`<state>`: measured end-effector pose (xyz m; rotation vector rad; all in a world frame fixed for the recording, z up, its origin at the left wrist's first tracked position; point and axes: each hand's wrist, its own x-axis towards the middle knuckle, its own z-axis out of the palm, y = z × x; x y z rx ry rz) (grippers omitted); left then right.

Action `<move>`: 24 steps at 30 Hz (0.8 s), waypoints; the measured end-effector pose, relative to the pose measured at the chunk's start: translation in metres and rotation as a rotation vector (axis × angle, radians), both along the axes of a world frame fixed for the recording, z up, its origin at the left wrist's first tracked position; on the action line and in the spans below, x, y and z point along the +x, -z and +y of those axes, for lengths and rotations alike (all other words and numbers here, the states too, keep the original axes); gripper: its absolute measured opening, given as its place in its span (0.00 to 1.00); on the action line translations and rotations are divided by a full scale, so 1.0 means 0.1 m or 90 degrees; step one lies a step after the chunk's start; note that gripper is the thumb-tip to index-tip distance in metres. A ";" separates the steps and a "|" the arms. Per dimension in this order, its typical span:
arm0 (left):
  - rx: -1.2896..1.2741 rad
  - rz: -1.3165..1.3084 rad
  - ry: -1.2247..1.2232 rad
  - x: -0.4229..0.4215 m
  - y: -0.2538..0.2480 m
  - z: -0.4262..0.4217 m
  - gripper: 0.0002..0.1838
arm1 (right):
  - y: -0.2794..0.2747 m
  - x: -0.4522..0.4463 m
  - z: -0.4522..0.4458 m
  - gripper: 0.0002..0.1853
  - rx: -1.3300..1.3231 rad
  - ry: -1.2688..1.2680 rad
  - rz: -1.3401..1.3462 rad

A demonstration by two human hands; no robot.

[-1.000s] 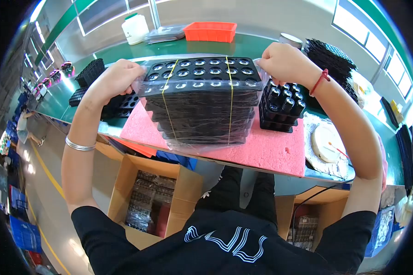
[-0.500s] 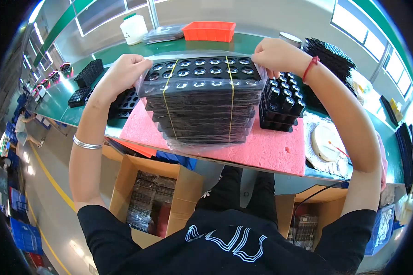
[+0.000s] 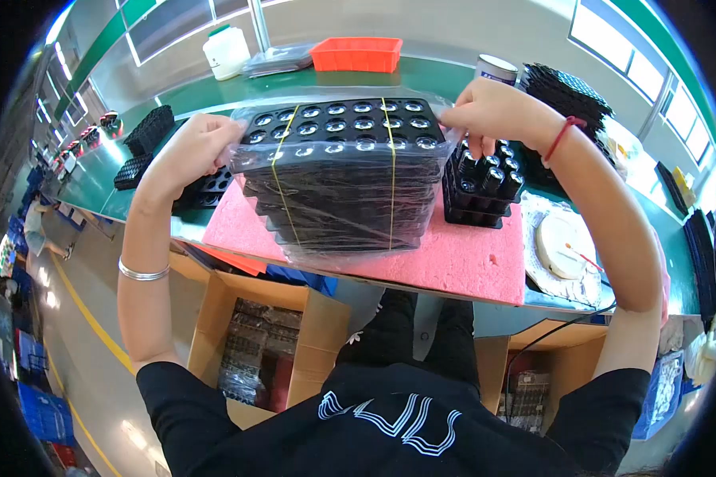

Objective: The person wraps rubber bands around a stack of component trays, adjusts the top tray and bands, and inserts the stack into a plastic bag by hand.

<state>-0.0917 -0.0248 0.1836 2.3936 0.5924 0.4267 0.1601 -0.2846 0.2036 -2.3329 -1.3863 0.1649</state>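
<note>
A tall stack of black trays point(image 3: 342, 191) with shiny round parts in the top one stands on a pink foam sheet point(image 3: 469, 266). Two yellow straps run round the stack, and a clear plastic bag point(image 3: 326, 235) surrounds it, its mouth around the top tray. At the stack's upper left, my left hand point(image 3: 199, 151) pinches the bag's edge. My right hand point(image 3: 489, 115) grips the bag's edge at the upper right corner. Just right of the stack is a smaller black tray point(image 3: 476, 199) holding upright shiny-topped cylinders, partly below my right hand.
A red bin point(image 3: 356, 56), a white jug point(image 3: 227, 52) and a can point(image 3: 497, 69) stand at the back of the green table. More black trays point(image 3: 565, 99) are piled right. A white round container point(image 3: 563, 245) lies near the right edge. Open cardboard boxes point(image 3: 318, 342) sit below; a person point(image 3: 36, 226) is far left.
My left hand has moved left and down with the bag's edge, and the bag mouth is spread wider. The top of the stack now appears slightly tilted.
</note>
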 end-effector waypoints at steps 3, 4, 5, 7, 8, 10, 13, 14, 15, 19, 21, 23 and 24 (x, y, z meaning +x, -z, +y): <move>-0.112 -0.117 -0.041 0.04 0.08 -0.01 0.18 | 0.00 0.03 -0.03 0.19 -0.036 -0.019 0.157; -0.127 -0.155 -0.037 0.06 0.12 -0.02 0.16 | -0.03 0.02 -0.03 0.19 -0.029 -0.009 0.102; -0.128 -0.154 -0.037 0.09 0.18 -0.04 0.16 | -0.05 0.01 -0.02 0.20 -0.022 0.000 0.047; -0.285 -0.346 -0.044 0.15 0.28 -0.07 0.12 | -0.05 0.04 -0.01 0.20 -0.036 -0.014 0.004; -0.286 -0.346 -0.046 0.14 0.31 -0.05 0.12 | -0.04 0.08 0.00 0.20 -0.037 -0.027 -0.039; -0.327 -0.387 -0.029 0.11 0.33 -0.01 0.10 | -0.04 0.09 0.00 0.21 -0.040 -0.043 -0.084; -0.343 -0.443 -0.060 0.13 0.32 -0.06 0.09 | -0.07 0.04 -0.02 0.23 0.032 -0.030 -0.107; -0.344 -0.442 -0.060 0.16 0.30 -0.09 0.09 | -0.09 0.08 -0.01 0.24 0.011 -0.042 -0.146; -0.352 -0.468 -0.063 0.18 0.28 -0.13 0.09 | -0.10 0.09 -0.01 0.25 -0.011 -0.055 -0.186; -0.339 -0.464 -0.048 0.26 0.31 0.02 0.10 | -0.12 0.06 -0.02 0.24 0.012 -0.047 -0.144; -0.332 -0.417 -0.039 0.27 0.30 0.06 0.10 | -0.10 0.09 -0.01 0.23 0.072 -0.023 -0.211; -0.325 -0.370 -0.030 0.28 0.28 0.01 0.11 | 0.02 0.06 0.02 0.19 0.109 -0.033 -0.292; -0.301 -0.352 -0.051 0.30 0.25 -0.09 0.12 | 0.04 0.05 0.04 0.17 0.150 -0.044 -0.376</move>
